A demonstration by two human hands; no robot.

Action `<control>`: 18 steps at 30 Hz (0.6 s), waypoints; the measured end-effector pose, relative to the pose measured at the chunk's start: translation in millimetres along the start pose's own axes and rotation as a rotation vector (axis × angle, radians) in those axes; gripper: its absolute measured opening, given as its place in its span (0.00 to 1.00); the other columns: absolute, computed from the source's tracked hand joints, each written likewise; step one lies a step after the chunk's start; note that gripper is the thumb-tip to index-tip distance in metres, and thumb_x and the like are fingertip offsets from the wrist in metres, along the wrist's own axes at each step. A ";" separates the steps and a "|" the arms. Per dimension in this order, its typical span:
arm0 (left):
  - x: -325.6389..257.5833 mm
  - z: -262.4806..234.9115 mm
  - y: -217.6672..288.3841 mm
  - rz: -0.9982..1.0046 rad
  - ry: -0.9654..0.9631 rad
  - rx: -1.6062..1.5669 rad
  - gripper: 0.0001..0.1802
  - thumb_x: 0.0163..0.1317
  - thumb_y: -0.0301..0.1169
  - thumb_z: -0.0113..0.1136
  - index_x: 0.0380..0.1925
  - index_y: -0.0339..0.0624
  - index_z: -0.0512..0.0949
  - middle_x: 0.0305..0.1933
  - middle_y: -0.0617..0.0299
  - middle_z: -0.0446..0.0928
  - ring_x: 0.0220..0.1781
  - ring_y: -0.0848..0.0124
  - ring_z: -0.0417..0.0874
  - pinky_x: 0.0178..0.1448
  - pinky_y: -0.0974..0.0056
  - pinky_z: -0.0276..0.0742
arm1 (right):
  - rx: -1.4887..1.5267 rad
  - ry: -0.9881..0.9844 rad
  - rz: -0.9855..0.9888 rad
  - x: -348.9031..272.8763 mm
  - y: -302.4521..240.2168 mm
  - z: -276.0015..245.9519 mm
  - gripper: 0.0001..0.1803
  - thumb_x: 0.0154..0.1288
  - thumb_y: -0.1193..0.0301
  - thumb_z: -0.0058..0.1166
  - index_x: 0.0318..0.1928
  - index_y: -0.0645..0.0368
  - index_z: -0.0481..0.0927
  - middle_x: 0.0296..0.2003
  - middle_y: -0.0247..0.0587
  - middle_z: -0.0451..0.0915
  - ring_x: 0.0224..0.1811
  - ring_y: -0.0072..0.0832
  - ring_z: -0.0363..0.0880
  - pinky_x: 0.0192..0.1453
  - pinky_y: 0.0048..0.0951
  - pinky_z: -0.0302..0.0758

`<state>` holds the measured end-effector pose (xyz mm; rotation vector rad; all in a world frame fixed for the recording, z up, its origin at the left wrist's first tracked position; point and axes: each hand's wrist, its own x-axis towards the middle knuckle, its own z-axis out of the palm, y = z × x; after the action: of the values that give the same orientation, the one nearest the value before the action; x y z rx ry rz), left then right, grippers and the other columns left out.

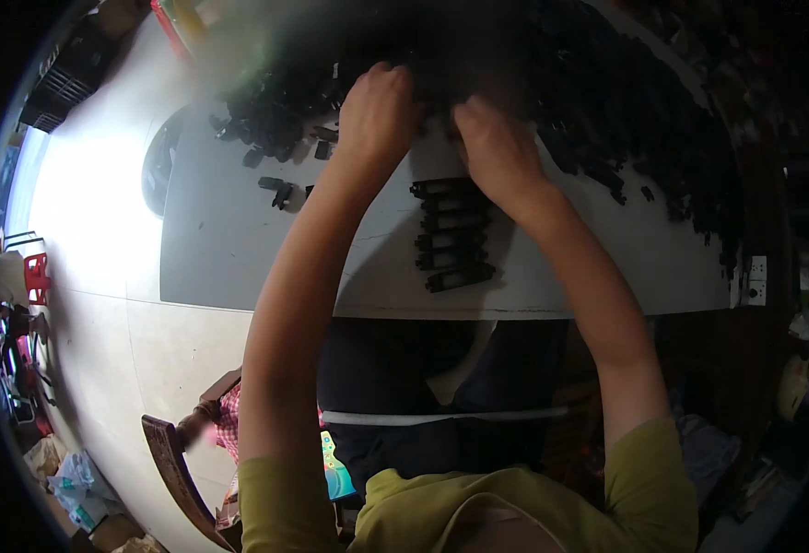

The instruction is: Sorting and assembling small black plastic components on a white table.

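Both arms stretch over a grey-white table (pixel 239 249). My left hand (pixel 381 115) is at the far middle beside a heap of small black plastic parts (pixel 275 115). Its fingers curl inward, and what they hold is lost in the dark blur. To its right, my right hand (pixel 499 152) is also closed, knuckles up, with its fingertips in shadow. Between the forearms, several black slotted plastic pieces (pixel 455 235) lie in a column, one below another; the right hand is just above the column's far end. A few loose black pieces (pixel 278 191) lie left of my left forearm.
A large heap of black parts (pixel 635 129) covers the table's right side. The near table edge (pixel 423 311) runs before my lap. At left are a wooden chair (pixel 183 470), a red stool (pixel 38 276) and a black crate (pixel 64 88). A white socket plate (pixel 756 279) is at right.
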<state>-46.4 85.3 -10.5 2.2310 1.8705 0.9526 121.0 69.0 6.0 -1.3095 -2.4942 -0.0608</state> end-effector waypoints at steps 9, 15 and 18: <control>-10.2 -3.8 -2.6 0.082 0.123 0.038 0.07 0.51 0.28 0.64 0.30 0.42 0.79 0.41 0.56 0.76 0.49 0.55 0.76 0.48 0.55 0.74 | 0.140 0.054 -0.088 -7.7 8.4 4.4 0.07 0.58 0.82 0.52 0.36 0.60 0.72 0.37 0.44 0.72 0.36 0.44 0.79 0.37 0.44 0.78; -9.5 -13.0 -19.7 0.042 0.243 -0.370 0.07 0.53 0.28 0.63 0.33 0.43 0.77 0.30 0.59 0.79 0.36 0.59 0.79 0.43 0.57 0.72 | 0.410 0.209 0.064 -13.1 29.1 -1.7 0.04 0.60 0.78 0.56 0.33 0.59 0.74 0.33 0.39 0.73 0.32 0.35 0.78 0.34 0.35 0.76; -7.7 -13.9 -23.1 0.025 0.431 -0.629 0.05 0.65 0.29 0.57 0.38 0.40 0.74 0.27 0.61 0.79 0.28 0.76 0.78 0.32 0.69 0.71 | 0.401 0.302 0.096 -13.5 35.6 -10.9 0.04 0.61 0.77 0.57 0.35 0.59 0.75 0.32 0.37 0.75 0.32 0.30 0.79 0.36 0.31 0.77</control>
<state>-73.8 79.7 -12.5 1.7620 1.3683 1.8305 159.7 76.9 8.4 -1.1501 -2.0538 0.2341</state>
